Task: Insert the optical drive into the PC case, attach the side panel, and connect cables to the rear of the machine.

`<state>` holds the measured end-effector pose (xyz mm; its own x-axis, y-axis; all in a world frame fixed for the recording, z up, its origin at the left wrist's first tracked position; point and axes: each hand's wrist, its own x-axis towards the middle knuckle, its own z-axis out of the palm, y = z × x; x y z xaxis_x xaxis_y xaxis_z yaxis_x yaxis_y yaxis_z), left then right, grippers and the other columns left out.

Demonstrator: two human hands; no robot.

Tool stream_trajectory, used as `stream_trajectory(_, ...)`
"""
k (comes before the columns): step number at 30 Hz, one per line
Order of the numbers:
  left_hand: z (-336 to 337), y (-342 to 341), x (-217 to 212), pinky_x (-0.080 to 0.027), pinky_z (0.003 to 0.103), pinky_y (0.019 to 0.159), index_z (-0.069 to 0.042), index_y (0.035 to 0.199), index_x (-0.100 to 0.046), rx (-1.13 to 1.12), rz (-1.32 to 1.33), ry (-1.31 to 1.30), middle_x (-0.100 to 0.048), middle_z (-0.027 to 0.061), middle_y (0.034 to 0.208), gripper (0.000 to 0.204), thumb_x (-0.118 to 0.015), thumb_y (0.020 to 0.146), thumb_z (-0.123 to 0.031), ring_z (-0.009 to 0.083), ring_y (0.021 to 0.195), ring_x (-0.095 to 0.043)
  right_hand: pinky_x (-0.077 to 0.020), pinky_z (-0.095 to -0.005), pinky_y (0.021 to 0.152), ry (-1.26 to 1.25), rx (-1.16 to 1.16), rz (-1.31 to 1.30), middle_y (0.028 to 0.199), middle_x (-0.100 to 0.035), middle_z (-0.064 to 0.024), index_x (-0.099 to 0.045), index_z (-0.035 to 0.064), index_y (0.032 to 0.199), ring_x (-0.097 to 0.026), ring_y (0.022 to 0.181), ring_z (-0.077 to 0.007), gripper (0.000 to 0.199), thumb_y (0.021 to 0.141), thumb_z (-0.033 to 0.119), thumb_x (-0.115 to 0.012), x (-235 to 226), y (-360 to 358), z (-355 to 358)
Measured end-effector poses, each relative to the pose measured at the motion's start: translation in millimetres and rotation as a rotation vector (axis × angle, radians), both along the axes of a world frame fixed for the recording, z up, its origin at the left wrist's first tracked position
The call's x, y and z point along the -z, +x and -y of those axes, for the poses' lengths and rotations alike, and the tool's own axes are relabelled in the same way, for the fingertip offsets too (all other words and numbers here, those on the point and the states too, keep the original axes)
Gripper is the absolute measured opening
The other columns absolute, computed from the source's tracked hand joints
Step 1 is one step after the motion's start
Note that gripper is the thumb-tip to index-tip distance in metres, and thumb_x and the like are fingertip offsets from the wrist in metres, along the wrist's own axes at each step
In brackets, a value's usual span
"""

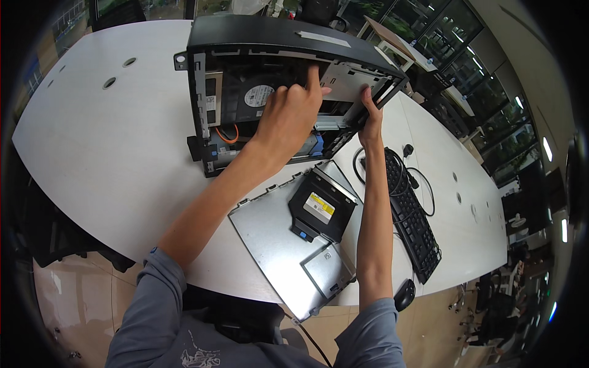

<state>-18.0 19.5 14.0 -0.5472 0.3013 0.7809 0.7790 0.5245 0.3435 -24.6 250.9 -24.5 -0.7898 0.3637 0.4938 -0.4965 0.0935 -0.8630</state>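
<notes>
A black desktop computer case (264,38) stands on the table with its open side toward me, showing its insides. My left hand (288,110) reaches into it; the index finger stretches up to the inner metal frame, the thumb sticks out to the right, and the other fingers are curled. No held thing shows in that hand. Just left of it is a black fan unit (236,92) with a round white label. My right hand (372,119) grips the case's right side, thumb on the metal drive bay plate (346,84) and the other fingers mostly hidden. An orange cable (228,140) loops low inside.
In front of the case lies a silver metal side panel (270,236), with a black optical drive (323,203) on it. To the right are a black keyboard (411,214) with coiled cable and a black mouse (405,295) by the edge of the white table (123,153).
</notes>
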Motion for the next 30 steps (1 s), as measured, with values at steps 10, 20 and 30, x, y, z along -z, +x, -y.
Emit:
stream_trajectory(10, 8.5, 16.5, -7.6, -0.053, 0.048, 0.055, 0.009, 0.119, -0.044, 0.068, 0.117, -0.032, -0.058, 0.0247, 0.057, 0.037, -0.059, 0.098, -0.018, 0.0457, 0.063, -0.064, -0.0409, -0.0314, 0.099, -0.018, -0.037, 0.11, 0.117, -0.061, -0.007, -0.055, -0.0004, 0.125, -0.055, 0.108, -0.0165, 0.059, 0.088, 0.042, -0.073, -2.8, 13.4, 2.7)
stream_trajectory(20, 36.1, 56.4, 6.2, -0.048, 0.035, 0.045, -0.002, 0.11, -0.053, 0.179, 0.001, -0.24, -0.06, 0.0108, 0.056, 0.034, -0.064, 0.096, -0.03, 0.0272, 0.051, -0.065, -0.0451, -0.0274, 0.085, 0.355, 0.498, -0.007, 0.112, -0.06, -0.0061, -0.047, 0.0048, 0.132, -0.058, 0.104, -0.0149, 0.049, 0.095, 0.03, -0.067, 4.4, 96.1, 9.6)
stream_trajectory(30, 76.2, 81.3, 121.4, -0.04, 0.032, 0.064, -0.011, 0.079, -0.056, 0.512, 0.213, -0.409, -0.049, -0.0006, 0.063, 0.043, -0.082, 0.076, -0.046, 0.0152, 0.061, -0.048, -0.05, -0.0343, 0.076, 0.766, 0.151, 0.675, 0.095, -0.068, -0.0179, -0.066, -0.0003, 0.111, -0.065, 0.085, -0.0252, 0.053, 0.09, 0.048, -0.066, 58.5, 171.1, 28.2)
